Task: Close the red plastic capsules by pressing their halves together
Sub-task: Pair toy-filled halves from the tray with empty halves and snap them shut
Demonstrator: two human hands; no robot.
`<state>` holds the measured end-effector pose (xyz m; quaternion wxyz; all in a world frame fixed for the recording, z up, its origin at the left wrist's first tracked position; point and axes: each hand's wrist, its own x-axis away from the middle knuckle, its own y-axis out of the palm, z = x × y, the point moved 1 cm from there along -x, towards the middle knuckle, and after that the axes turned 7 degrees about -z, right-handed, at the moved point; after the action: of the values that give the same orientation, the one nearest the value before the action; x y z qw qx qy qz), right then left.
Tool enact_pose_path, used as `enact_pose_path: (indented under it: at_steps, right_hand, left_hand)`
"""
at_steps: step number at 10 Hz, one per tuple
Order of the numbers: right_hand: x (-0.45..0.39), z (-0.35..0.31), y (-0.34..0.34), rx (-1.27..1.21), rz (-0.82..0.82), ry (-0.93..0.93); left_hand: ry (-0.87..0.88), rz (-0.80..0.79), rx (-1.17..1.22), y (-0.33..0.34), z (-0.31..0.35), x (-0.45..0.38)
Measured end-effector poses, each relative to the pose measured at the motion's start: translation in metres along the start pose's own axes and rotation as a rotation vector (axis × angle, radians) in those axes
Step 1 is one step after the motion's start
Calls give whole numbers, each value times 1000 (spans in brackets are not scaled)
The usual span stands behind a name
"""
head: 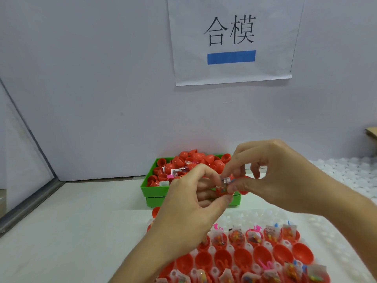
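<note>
My left hand [189,203] grips a red capsule half [221,190] with a small packet [226,180] sticking out of it. My right hand [271,176] pinches the top of that packet with thumb and forefinger; another red half [243,189] shows under its palm. Both hands hover above the table in front of a green bin [155,190] heaped with red capsules [195,158]. Below them a white tray [251,219] holds rows of open red halves [262,255], some empty, some filled with packets and small toys.
A white wall with a paper sign [230,37] stands right behind the bin. A stack of white trays [346,170] lies at the right. An angled panel with a metal frame [30,201] borders the left. One loose red half [156,211] lies near the bin.
</note>
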<state>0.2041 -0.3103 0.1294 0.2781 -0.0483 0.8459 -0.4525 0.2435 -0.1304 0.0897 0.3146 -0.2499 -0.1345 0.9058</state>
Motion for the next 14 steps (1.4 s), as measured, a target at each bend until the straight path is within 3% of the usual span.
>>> enact_pose_path:
  at_steps: [3, 5, 7, 12, 14]
  right_hand:
    - [-4, -10, -1, 259, -104, -86]
    - [-6, 1, 6, 316, -29, -181]
    - [-4, -3, 7, 281, 25, -102]
    - [3, -10, 5, 235, 145, -118]
    - [5, -16, 3, 332, -94, -48]
  left_hand:
    - [-23, -31, 37, 1, -1, 1]
    - [-12, -35, 14, 1, -1, 1]
    - [17, 13, -61, -1, 1, 1]
    - [-38, -1, 103, -1, -4, -1]
    - [-55, -5, 85, -2, -3, 0]
